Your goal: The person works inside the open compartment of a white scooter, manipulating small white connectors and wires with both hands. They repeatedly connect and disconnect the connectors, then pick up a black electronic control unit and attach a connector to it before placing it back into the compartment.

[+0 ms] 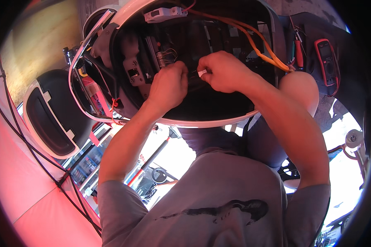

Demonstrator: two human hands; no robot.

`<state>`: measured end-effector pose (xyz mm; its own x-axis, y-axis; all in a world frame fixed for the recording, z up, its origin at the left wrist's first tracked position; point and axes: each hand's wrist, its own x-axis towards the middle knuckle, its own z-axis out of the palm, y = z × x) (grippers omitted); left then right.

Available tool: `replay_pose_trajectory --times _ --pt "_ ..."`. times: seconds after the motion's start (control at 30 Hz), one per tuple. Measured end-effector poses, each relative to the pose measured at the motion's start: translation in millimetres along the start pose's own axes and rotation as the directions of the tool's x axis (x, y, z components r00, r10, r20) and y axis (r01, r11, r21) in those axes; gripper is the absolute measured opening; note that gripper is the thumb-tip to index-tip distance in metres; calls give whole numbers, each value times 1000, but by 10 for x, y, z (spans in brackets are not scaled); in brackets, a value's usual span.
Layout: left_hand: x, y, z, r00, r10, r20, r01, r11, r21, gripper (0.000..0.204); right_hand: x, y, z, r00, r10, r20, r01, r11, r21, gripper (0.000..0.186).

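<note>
Both hands reach into the dark open body shell point(193, 122) of what looks like a scooter. My right hand point(226, 73) pinches a small white piece point(202, 73) between thumb and fingers; its exact kind is too small to tell. Close by on the left, my left hand point(169, 85) has its fingers curled together, and whatever they hold is hidden. Just beyond it, a bundle of thin wires point(169, 53) comes out of a connector beside a metal bracket point(132, 71). The fingertips of the two hands are a little apart.
A white rectangular device point(165, 15) sits at the shell's far edge. Orange cables point(255, 45) run along its right side. Right of it lie a red-handled tool point(299, 53) and a red multimeter point(328, 61). A black seat point(57, 113) rests at left, near a chrome rail point(73, 68).
</note>
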<state>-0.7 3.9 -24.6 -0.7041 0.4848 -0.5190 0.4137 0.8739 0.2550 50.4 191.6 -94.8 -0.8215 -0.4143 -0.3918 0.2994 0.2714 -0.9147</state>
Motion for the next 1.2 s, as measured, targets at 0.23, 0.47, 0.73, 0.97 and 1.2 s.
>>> replay_pose_trajectory --times 0.23,0.47,0.73,0.97,1.2 --pt "1 -9 -31 992 -119 48 127 968 -217 22 48 -50 31 999 -32 9 31 999 13 21" --pt "58 -22 -72 991 -34 130 54 986 -157 25 -23 -84 -26 984 -33 -173 19 997 -81 23" --pt "-114 -74 5 999 39 -26 -42 992 -116 19 -1260 36 -1256 641 152 -753 418 753 508 29" --pt "-64 12 34 997 -72 5 71 976 -208 15 -1865 2127 -1376 430 634 -643 267 591 761 24" --pt "-38 18 77 995 -95 -24 87 971 -221 11 -2106 2824 -1256 317 717 -621 225 579 784 23"
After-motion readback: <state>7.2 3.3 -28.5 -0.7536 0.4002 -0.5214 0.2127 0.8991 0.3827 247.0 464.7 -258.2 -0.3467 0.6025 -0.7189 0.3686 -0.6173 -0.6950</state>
